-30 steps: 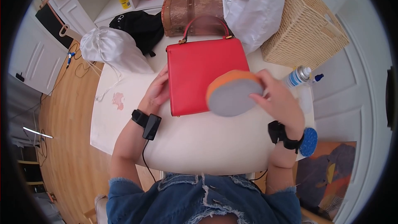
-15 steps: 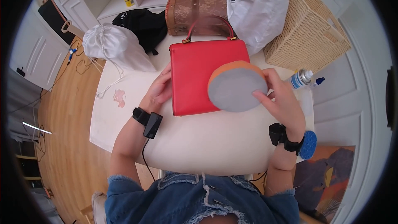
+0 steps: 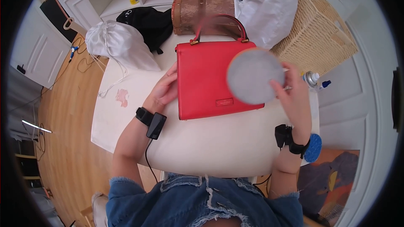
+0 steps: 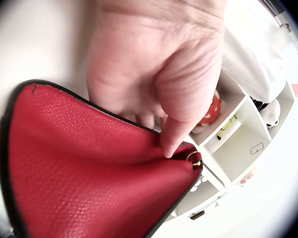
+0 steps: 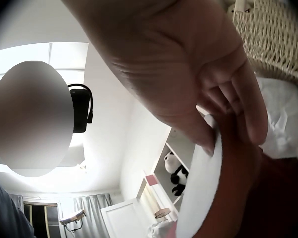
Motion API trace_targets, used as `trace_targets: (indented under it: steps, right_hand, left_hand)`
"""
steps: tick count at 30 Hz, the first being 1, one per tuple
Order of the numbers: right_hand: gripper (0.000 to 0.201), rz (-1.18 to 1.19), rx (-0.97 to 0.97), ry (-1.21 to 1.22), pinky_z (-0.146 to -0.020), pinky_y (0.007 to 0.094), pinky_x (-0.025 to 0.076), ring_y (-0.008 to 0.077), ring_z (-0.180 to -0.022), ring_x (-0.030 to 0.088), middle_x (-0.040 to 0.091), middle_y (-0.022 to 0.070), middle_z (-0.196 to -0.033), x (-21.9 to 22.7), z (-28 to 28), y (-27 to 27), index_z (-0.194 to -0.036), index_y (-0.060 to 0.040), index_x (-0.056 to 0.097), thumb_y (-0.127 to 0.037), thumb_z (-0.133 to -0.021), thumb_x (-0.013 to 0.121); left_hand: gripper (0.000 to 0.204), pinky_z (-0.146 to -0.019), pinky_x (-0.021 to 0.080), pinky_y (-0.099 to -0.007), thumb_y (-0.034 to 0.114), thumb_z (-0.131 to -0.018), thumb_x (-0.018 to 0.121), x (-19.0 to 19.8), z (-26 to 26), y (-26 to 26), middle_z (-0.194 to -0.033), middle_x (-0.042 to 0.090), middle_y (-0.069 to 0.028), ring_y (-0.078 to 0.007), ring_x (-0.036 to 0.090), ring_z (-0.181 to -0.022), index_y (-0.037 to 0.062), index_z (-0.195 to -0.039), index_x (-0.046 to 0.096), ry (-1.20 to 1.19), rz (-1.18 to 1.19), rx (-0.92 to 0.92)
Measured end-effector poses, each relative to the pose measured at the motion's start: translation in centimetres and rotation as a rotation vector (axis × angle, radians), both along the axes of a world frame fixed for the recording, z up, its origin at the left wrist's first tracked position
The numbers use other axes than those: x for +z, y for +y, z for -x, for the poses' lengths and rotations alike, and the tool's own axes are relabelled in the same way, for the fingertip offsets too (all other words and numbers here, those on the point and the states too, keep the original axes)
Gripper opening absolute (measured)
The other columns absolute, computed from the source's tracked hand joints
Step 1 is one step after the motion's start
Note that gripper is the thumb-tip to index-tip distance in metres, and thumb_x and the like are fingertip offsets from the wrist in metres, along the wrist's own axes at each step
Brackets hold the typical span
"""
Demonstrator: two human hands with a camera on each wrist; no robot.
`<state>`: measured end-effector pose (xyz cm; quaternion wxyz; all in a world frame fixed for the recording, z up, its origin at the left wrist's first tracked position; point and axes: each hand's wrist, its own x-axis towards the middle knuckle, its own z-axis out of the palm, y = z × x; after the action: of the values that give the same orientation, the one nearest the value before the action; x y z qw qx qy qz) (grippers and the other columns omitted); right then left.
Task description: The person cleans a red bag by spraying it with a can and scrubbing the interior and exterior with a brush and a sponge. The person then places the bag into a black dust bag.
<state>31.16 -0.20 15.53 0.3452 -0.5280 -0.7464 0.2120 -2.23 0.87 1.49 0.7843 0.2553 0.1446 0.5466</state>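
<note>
A red leather handbag with a top handle stands on the white table, a small label patch low on its front. My left hand holds its left side edge; in the left wrist view the thumb presses into the side gusset near the top, other fingers partly hidden behind the panel. My right hand pinches the rim of a round foam polishing pad between thumb and fingers. The pad's grey face points up at the head camera, and it overlaps the bag's right front. Orange foam shows in the right wrist view.
Behind the bag are a brown patterned case, a black cloth bag and a white drawstring bag. Another white pouch lies left. A wicker basket, spray can and blue scrubber are at right.
My right hand has moved the pad up and to the right across the bag's front, uncovering the label patch. My left hand stays at the bag's left side.
</note>
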Motion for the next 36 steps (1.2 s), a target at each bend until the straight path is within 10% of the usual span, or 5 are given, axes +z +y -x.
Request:
trace_targets:
  steps: [4,12,19,28,36]
  right_hand:
    - [0.051,-0.031,-0.093,0.077,-0.058,0.0326,0.047,0.0239,-0.063,0.059,0.063,0.0164,-0.077,0.2,0.2,0.0,-0.130,-0.0065,0.043,-0.007,-0.083,0.063]
    - [0.060,0.010,0.561,-0.223,-0.071,0.0459,0.051,0.0399,-0.080,0.062,0.061,0.0220,-0.104,-1.3,5.4,-2.6,-0.137,-0.0105,0.039,-0.009,-0.083,0.064]
    - [0.052,0.001,-0.110,0.093,-0.068,0.0368,0.052,0.0341,-0.078,0.065,0.062,0.0200,-0.108,1.3,0.9,-0.7,-0.134,-0.0062,0.044,-0.009,-0.085,0.063]
    - [0.052,-0.138,0.392,-0.114,-0.069,0.0392,0.052,0.0351,-0.082,0.064,0.060,0.0199,-0.111,-2.2,6.4,-3.1,-0.133,-0.0046,0.044,-0.011,-0.084,0.064]
    - [0.045,-0.079,-0.126,0.420,-0.065,0.0291,0.051,0.0197,-0.080,0.066,0.063,0.0166,-0.100,0.7,3.0,-1.5,-0.129,-0.0038,0.048,-0.004,-0.085,0.061]
  left_hand:
    - [0.065,-0.108,0.038,-0.0376,0.005,-0.092,0.053,-0.2,0.1,0.1,-0.146,0.039,-0.0102,-0.0223,0.045,-0.129,0.0089,-0.149,0.023,0.005,-0.036,-0.042]
    - [0.068,-0.109,0.037,-0.0389,0.008,-0.091,0.057,-0.1,0.2,-0.1,-0.147,0.038,-0.0110,-0.0244,0.043,-0.131,0.0082,-0.150,0.022,0.045,-0.097,-0.044]
    - [0.069,-0.110,0.034,-0.0393,0.013,-0.091,0.060,-1.0,0.7,0.0,-0.147,0.038,-0.0098,-0.0230,0.042,-0.133,0.0071,-0.149,0.024,0.070,-0.120,-0.092]
    - [0.069,-0.110,0.034,-0.0398,0.014,-0.092,0.060,-1.0,0.5,0.1,-0.148,0.037,-0.0084,-0.0230,0.040,-0.134,0.0086,-0.150,0.023,0.078,-0.142,-0.088]
    - [0.071,-0.111,0.032,-0.0389,0.014,-0.090,0.062,-0.9,0.6,0.0,-0.147,0.039,-0.0073,-0.0212,0.042,-0.132,0.0091,-0.149,0.024,0.050,-0.143,-0.137]
